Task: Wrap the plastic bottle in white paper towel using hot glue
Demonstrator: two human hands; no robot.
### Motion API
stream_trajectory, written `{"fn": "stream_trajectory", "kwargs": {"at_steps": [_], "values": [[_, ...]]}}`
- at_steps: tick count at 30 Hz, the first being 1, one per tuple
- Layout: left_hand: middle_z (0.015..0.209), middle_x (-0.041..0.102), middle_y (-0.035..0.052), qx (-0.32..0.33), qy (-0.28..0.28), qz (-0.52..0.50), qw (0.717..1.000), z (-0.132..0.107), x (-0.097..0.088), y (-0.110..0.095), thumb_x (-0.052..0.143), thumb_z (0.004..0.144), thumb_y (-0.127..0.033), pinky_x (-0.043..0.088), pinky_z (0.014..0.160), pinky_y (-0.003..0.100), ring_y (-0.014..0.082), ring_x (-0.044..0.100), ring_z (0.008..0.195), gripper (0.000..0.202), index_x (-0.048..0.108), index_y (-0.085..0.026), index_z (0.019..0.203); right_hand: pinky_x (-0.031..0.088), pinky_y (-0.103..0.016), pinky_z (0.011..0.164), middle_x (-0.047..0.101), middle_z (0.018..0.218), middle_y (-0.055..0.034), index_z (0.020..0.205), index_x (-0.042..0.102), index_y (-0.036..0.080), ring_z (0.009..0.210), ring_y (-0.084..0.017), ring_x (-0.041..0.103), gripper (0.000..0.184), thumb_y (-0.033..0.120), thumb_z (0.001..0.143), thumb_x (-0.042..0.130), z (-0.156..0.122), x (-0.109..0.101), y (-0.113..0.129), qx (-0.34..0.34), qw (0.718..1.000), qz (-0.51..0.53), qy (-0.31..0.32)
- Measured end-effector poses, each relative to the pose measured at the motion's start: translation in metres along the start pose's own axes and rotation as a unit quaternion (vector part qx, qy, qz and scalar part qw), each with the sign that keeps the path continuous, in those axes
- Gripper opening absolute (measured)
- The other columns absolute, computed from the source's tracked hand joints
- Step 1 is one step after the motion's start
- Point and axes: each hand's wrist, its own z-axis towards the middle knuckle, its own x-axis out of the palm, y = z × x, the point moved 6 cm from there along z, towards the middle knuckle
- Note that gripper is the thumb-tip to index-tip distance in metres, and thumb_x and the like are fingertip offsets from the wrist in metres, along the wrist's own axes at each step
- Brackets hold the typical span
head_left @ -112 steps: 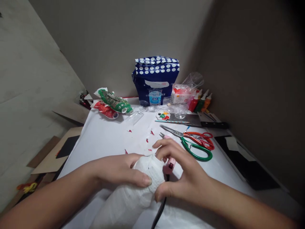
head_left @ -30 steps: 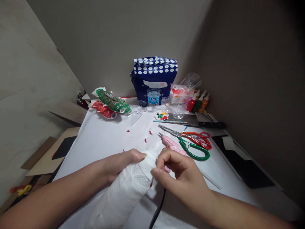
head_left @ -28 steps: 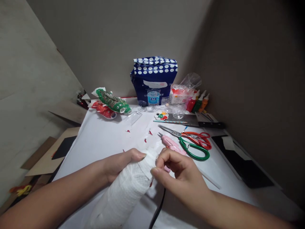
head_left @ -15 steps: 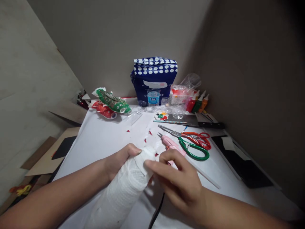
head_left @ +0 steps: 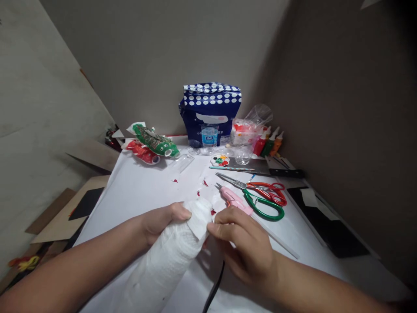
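A bottle-shaped form wrapped in thin white tissue-like sheet slants up from the lower edge toward the middle of the table. My left hand grips its upper end from the left, thumb on top and the other fingers hidden beneath. A loose flap of the white sheet lies across that end. At the flap's right edge, my right hand is closed in a pinch, thumb against index finger. Just beyond the right hand lies a pink hot glue gun with a clear glue stick behind it.
Green-handled scissors and red-handled scissors lie right of centre. Behind are a paint palette, a knife, paint bottles and a blue bag. Green and red fish figures rest back left. A black cord runs in front.
My right thumb and fingers have shifted slightly right, to the edge of the white sheet, and the flap shows more. The left hand keeps its grip. The view has tilted slightly.
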Motion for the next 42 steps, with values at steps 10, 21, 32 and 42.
{"fn": "stream_trajectory", "kwargs": {"at_steps": [10,21,32,42], "values": [[0.079,0.073,0.0083,0.034,-0.060,0.090,0.994,-0.024,0.008,-0.040,0.057,0.066,-0.037,0.044,0.057,0.020,0.0152,0.062,0.063,0.044,0.070,-0.005,0.093,0.039,-0.028,0.054,0.073,0.075,-0.0038,0.119,0.053,0.018,0.064,-0.022,0.068,0.029,0.034,0.095,0.050,-0.025,-0.002,-0.047,0.316,0.899,-0.202,0.225],[0.080,0.070,0.0074,0.105,-0.087,0.135,0.981,-0.042,0.009,-0.060,0.044,0.073,-0.039,0.046,0.064,0.026,0.0170,0.061,0.068,0.045,0.068,-0.007,0.094,0.028,-0.028,0.052,0.074,0.076,-0.0088,0.096,0.062,0.020,0.071,-0.029,0.071,0.016,0.032,0.089,0.056,-0.025,0.027,-0.052,0.351,0.842,-0.303,0.276],[0.080,0.071,0.0076,0.143,-0.094,0.152,0.973,-0.056,0.010,-0.071,0.046,0.074,-0.040,0.045,0.056,0.024,0.0156,0.059,0.062,0.048,0.070,-0.004,0.095,0.030,-0.026,0.055,0.071,0.084,-0.0066,0.096,0.061,0.023,0.069,-0.024,0.066,0.025,0.045,0.084,0.063,-0.045,0.020,-0.052,0.386,0.848,-0.283,0.226],[0.067,0.069,0.0026,0.138,-0.120,0.183,0.966,-0.058,0.019,-0.068,0.047,0.073,-0.039,0.041,0.050,0.021,0.0134,0.055,0.051,0.039,0.069,-0.007,0.080,0.036,-0.025,0.052,0.061,0.077,0.0001,0.101,0.041,0.022,0.056,-0.017,0.057,0.020,0.020,0.082,0.048,-0.047,0.018,-0.048,0.432,0.874,-0.165,0.148]]}}
